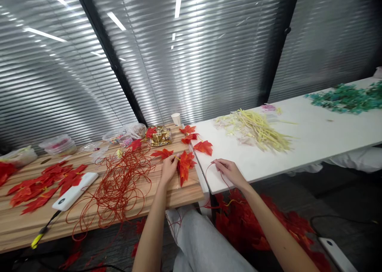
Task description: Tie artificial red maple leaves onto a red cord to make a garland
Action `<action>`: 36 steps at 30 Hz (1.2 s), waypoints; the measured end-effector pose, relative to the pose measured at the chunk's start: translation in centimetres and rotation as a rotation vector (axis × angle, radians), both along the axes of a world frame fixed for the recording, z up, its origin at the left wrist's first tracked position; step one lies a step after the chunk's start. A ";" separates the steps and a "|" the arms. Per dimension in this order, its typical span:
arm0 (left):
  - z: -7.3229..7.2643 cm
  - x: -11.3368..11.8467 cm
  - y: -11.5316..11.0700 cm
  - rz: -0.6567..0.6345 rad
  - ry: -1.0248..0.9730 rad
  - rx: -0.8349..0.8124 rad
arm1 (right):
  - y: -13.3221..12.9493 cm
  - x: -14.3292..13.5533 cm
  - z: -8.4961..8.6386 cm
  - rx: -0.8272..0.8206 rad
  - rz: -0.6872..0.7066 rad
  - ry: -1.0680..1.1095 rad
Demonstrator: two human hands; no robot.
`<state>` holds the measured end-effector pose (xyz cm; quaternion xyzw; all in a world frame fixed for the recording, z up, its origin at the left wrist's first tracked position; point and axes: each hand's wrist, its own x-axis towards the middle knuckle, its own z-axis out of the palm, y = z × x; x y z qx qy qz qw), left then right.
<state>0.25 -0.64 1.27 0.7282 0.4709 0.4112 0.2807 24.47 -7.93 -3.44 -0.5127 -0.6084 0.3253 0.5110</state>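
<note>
Over the wooden table's (186, 195) right end, the left hand (169, 167) pinches red leaves (185, 167) by the stem, apparently to steady them, while the right hand (228, 171) pinches red cord (208, 167), seemingly to avoid snags.

Cord (115, 196) on left table (18, 226), leaf pile (49, 178) leftward, strips (259, 130) on right table (316, 140)
</note>
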 end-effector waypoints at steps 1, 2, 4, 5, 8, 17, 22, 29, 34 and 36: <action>0.0 0.0 0.0 0.000 -0.002 0.001 | 0.0 0.0 -0.1 0.000 -0.001 0.001; 0.0 0.0 0.0 0.000 -0.004 0.001 | 0.1 0.0 -0.1 -0.001 0.000 0.003; 0.0 0.0 0.0 0.000 -0.006 0.005 | 0.1 0.0 -0.2 -0.005 0.001 0.005; 0.0 0.0 0.1 0.001 -0.004 0.009 | 0.1 0.0 -0.2 -0.007 0.001 0.006; -0.2 -0.1 0.1 -0.002 0.010 0.027 | 0.1 0.0 -0.2 -0.008 -0.005 0.012; -0.3 -0.1 0.2 -0.001 0.045 0.041 | -0.1 -0.1 0.1 0.001 -0.002 0.009; -0.3 -0.1 0.2 0.014 0.051 0.038 | -0.2 -0.1 0.2 -0.001 0.000 0.014; -0.4 -0.1 0.4 0.009 0.060 0.034 | -0.2 -0.2 0.3 -0.005 0.000 0.017; -0.6 -0.1 0.4 0.013 0.061 0.028 | -0.2 -0.1 0.3 -0.007 0.007 0.013; -0.5 -0.1 0.4 0.010 0.057 0.024 | -0.2 -0.1 0.3 -0.002 0.008 0.013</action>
